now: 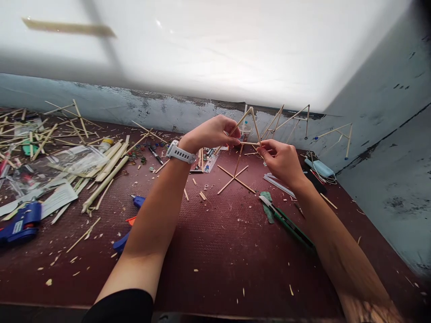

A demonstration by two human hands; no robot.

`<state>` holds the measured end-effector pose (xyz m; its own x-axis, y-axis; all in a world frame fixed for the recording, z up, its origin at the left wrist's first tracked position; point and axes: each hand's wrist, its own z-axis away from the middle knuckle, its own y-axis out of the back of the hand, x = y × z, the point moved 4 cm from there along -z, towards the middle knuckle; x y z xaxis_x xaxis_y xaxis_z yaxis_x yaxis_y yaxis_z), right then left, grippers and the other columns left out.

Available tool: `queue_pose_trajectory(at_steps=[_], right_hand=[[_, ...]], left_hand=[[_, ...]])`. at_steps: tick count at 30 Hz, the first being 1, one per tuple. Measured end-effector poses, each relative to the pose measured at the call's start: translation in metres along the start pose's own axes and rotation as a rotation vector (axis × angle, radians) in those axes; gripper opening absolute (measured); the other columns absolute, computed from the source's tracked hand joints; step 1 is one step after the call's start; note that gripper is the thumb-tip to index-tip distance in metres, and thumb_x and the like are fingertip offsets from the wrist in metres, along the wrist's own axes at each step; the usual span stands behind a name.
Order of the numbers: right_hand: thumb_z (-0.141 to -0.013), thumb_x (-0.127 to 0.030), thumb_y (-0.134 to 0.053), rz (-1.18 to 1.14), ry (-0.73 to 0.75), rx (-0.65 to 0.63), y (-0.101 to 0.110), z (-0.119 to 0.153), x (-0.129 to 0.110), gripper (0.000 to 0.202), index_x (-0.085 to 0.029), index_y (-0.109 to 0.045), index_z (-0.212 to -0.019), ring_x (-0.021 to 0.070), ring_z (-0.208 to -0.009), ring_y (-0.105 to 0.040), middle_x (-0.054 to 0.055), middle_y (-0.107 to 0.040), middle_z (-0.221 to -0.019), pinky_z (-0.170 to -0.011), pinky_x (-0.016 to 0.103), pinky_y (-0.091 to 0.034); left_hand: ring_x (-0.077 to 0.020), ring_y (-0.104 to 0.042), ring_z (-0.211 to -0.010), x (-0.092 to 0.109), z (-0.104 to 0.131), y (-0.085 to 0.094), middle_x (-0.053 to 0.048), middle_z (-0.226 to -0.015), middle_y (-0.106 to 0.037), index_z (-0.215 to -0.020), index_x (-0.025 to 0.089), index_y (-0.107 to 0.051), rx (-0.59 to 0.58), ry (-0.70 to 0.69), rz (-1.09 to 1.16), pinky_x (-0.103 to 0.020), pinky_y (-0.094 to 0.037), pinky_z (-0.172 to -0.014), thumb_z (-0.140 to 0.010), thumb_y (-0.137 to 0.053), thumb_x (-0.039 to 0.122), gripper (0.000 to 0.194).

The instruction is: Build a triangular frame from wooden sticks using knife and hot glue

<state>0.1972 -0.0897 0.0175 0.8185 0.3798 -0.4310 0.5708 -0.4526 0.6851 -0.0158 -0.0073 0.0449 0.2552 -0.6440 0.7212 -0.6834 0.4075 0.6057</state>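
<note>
Both hands are raised at the centre around an A-shaped frame of thin wooden sticks point(255, 125). My left hand point(217, 131) is closed on the frame's left leg and the left end of its crossbar. My right hand point(281, 160) pinches the frame where the crossbar meets the right leg. The frame's peak points up. Below and behind it, a star-shaped base of crossed sticks point(235, 176) lies on the table, with a thin upright stick point(239, 159) rising from its middle toward the crossbar; whether they touch I cannot tell.
On the dark red table point(208, 260), a green cutter point(289, 223) lies beneath my right forearm. Blue glue guns point(25, 222) and heaped sticks point(107, 179) lie left. More stick frames point(292, 117) stand by the wall, near a light blue case point(319, 168).
</note>
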Motion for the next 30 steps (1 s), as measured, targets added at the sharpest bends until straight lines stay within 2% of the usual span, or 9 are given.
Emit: queue_pose_trajectory(at_steps=[12, 23, 30], right_hand=[[-0.094, -0.033, -0.067, 0.003, 0.006, -0.001, -0.0034, -0.0006, 0.0048, 0.022, -0.019, -0.081, -0.106, 0.0264, -0.083, -0.078, 0.010, -0.083, -0.093, -0.072, 0.039, -0.060], [-0.091, -0.042, -0.073, -0.081, -0.027, -0.027, 0.0000, 0.0008, -0.0018, 0.030, -0.019, -0.078, -0.110, 0.0275, -0.090, -0.080, 0.010, -0.082, -0.096, -0.083, 0.043, -0.067], [-0.089, -0.045, -0.076, -0.099, -0.036, -0.012, 0.0014, 0.0001, -0.0020, 0.036, -0.019, -0.076, -0.114, 0.0303, -0.097, -0.080, 0.012, -0.082, -0.102, -0.087, 0.047, -0.068]], left_hand=[[-0.0148, -0.069, -0.069, -0.0034, -0.0012, 0.0006, -0.004, -0.077, -0.073, -0.086, 0.016, -0.073, 0.016, -0.021, -0.002, -0.031, -0.053, -0.064, -0.079, -0.080, 0.031, 0.018], [-0.0173, -0.072, -0.077, -0.0029, 0.0004, 0.0053, -0.006, -0.081, -0.076, -0.094, 0.015, -0.076, 0.029, -0.027, -0.081, -0.031, -0.054, -0.068, -0.078, -0.083, 0.042, 0.031], [-0.0182, -0.073, -0.077, -0.0017, 0.0004, 0.0077, -0.007, -0.087, -0.077, -0.102, 0.016, -0.074, 0.088, -0.021, -0.086, -0.030, -0.054, -0.066, -0.074, -0.084, 0.041, 0.039]])
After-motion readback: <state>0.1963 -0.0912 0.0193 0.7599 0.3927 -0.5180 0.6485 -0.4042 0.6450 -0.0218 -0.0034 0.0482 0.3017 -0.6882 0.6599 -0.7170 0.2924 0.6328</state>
